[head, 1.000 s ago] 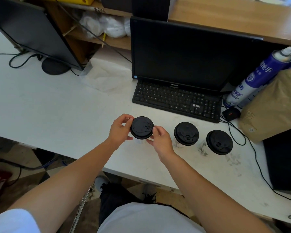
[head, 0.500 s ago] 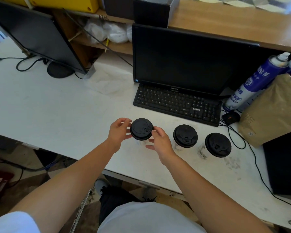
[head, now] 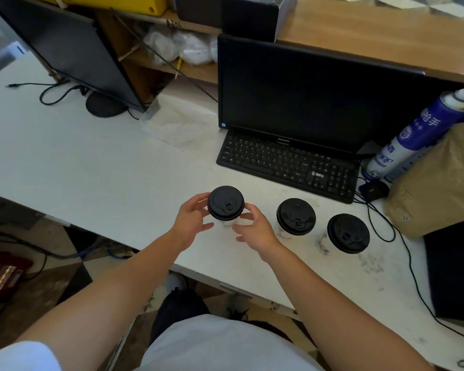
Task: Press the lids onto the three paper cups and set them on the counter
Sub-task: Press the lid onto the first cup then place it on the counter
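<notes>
Three white paper cups with round black plastic lids stand in a row near the front edge of a white counter (head: 97,167), in front of a black keyboard (head: 284,163) and a dark computer monitor (head: 300,95). The left hand (head: 190,220) and the right hand (head: 255,230) flank the leftmost lidded cup (head: 225,203). The left thumb and fingertips lie against the lid's rim. The right hand's fingers (head: 245,216) are spread and loosely curled just beside the cup wall, below the lid; whether they touch it cannot be told. Half a second earlier the right fingertips were up at the lid's rim; they now sit lower and wider apart, while the left hand has kept its place. The middle lidded cup (head: 296,216) and the right lidded cup (head: 348,233) stand untouched, exactly as before. A blue spray can (head: 415,135) leans against a brown paper bag (head: 439,183) at the right.
</notes>
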Available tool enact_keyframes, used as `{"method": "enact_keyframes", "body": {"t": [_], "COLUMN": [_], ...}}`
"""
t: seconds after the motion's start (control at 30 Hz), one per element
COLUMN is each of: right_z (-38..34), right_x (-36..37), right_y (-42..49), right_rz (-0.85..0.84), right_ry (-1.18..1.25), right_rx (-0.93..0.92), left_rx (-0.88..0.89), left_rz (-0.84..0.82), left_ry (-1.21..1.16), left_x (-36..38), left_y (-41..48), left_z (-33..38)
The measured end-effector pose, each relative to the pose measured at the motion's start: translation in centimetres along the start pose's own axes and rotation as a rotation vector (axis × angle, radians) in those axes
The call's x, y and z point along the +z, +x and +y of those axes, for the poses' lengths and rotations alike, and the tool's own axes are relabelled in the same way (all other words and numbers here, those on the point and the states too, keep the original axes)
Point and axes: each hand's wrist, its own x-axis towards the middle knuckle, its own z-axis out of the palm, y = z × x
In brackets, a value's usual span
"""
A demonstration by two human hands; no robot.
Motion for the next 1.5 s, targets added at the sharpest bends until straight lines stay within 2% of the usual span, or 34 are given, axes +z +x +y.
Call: {"method": "enact_keyframes", "body": {"t": [0.07, 0.13, 0.27, 0.37, 0.47, 0.6, 0.7, 0.9, 1.03, 1.2, 1.5], "right_z": [0.1, 0.3, 0.3, 0.8, 1.6, 2.1, 1.7, 1.7, 2.0, 1.8, -4.7], "right_x": [-0.1, -0.1, 0.0, 0.6, 1.2, 1.6, 2.0, 2.7, 3.9, 5.3, 3.1], "right_y": [0.7, 1.3, 2.4, 3.2, 4.1, 4.6, 4.5, 4.4, 4.1, 4.0, 0.7], "right_rz": [0.008, 0.016, 0.012, 0.008, 0.028, 0.03, 0.048, 0.108, 0.211, 0.345, 0.278], "right_ry": [-0.05, -0.103, -0.14, -0.152, -0.161, -0.091, -0.092, -0.087, -0.12, -0.143, -0.29], "right_rx": [-0.02, -0.039, -0.034, -0.024, -0.029, -0.181, -0.227, -0.156, -0.115, -0.174, -0.217], "left_rx": [-0.018, 0.002, 0.178, 0.239, 0.203, 0.24, 0.253, 0.255, 0.283, 0.281, 0.295], "left_rz": [-0.01, 0.014, 0.089, 0.067, 0.047, 0.046, 0.038, 0.009, -0.007, -0.027, -0.003], "left_ry": [-0.007, 0.099, 0.779, 1.292, 1.52, 1.624, 1.646, 1.64, 1.598, 1.612, 1.62], "left_x": [-0.3, -0.6, -2.3, -4.6, -6.6, -8.8, -10.1, -10.6, -10.8, -11.3, -11.4], "left_y": [0.3, 1.0, 2.4, 3.3, 4.4, 5.7, 6.5, 7.3, 7.2, 7.3, 7.4], "left_z": [-0.7, -1.7, -3.6, -4.8, -6.2, -7.3, -7.8, -8.6, -8.8, -8.9, -9.1]}}
